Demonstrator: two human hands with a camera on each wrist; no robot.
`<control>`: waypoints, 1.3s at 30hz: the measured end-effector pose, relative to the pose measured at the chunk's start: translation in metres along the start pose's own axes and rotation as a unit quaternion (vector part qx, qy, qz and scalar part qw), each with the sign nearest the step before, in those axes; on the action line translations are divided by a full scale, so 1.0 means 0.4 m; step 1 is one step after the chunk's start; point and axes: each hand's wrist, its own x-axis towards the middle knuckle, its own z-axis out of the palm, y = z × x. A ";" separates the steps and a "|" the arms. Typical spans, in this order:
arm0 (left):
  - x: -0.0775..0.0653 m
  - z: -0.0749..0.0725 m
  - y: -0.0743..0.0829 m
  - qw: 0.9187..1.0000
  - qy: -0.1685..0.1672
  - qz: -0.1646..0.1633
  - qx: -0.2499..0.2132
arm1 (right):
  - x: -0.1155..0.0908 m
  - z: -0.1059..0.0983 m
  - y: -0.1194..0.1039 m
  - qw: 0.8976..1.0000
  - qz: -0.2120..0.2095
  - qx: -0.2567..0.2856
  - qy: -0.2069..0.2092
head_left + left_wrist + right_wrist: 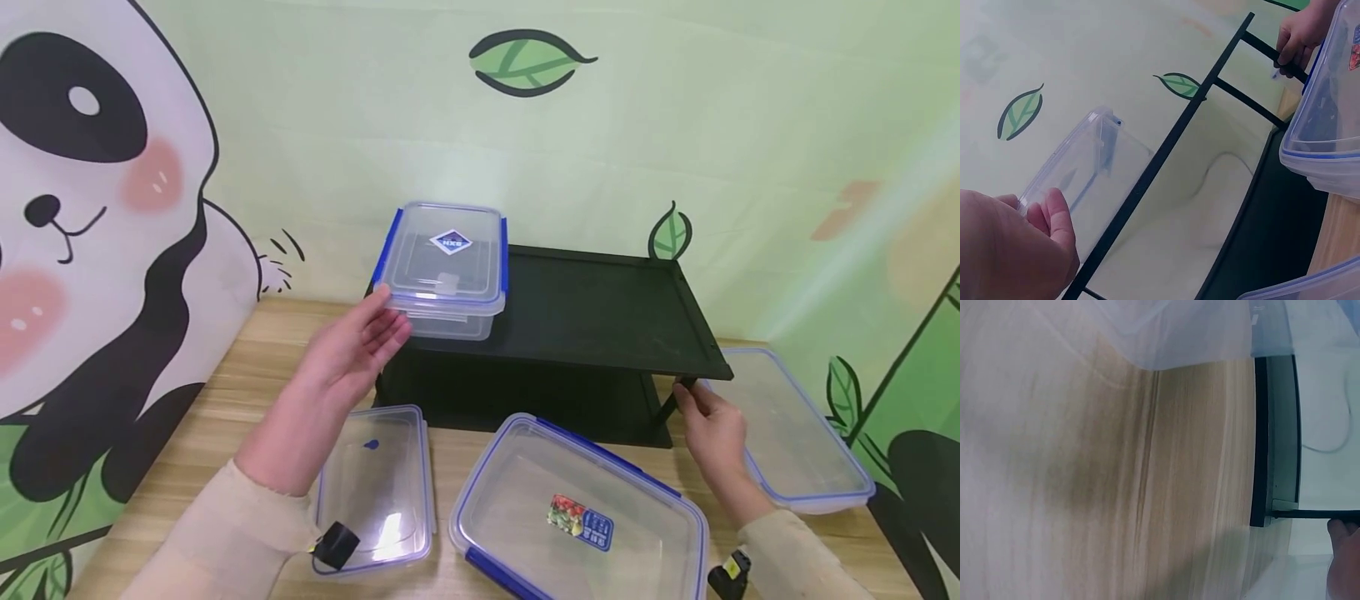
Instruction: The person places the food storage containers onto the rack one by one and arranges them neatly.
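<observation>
A clear food container (457,279) with blue side clips stands at the left end of a two-tier black shelf (600,308). My left hand (341,354) is at its front left corner, thumb by the lid's edge and the other fingers loosely bent in front. In the left wrist view, that hand (1022,250) lies against the container's near end (1094,162). My right hand (716,429) grips the shelf's front right post (666,408) just below the top tier. The right wrist view shows only part of this hand (1346,559) on the post (1310,514).
On the wooden table (247,367), a small lidded container (378,492) and a larger one with a food label (581,522) stand before the shelf. Another clear container (795,425) lies right of my right hand. A panda-printed backdrop (360,108) hangs behind.
</observation>
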 end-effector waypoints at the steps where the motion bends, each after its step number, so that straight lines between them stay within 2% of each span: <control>1: 0.001 0.001 -0.001 1.000 0.000 -0.001 0.003 | 0.001 0.001 0.001 1.000 0.000 -0.002 -0.002; 6: 0.002 0.006 -0.005 1.000 0.003 -0.006 -0.003 | 0.001 0.001 0.001 1.000 0.001 0.001 -0.003; 13: 0.003 0.005 -0.008 1.000 -0.012 -0.009 -0.015 | 0.000 -0.002 -0.001 1.000 0.004 0.006 -0.003; 19: -0.012 -0.020 -0.005 0.999 -0.043 -0.002 0.014 | 0.000 -0.003 0.002 1.000 0.007 0.015 -0.008; 28: -0.032 -0.106 0.023 0.994 -0.080 0.010 0.079 | 0.001 -0.005 0.003 1.000 0.007 0.020 -0.009; 35: -0.034 -0.188 0.037 0.980 -0.105 0.040 0.167 | 0.001 -0.006 0.000 1.000 0.008 0.019 -0.001; 39: -0.027 -0.232 0.044 0.973 -0.110 0.044 0.201 | -0.001 -0.007 -0.002 1.000 0.007 0.014 0.003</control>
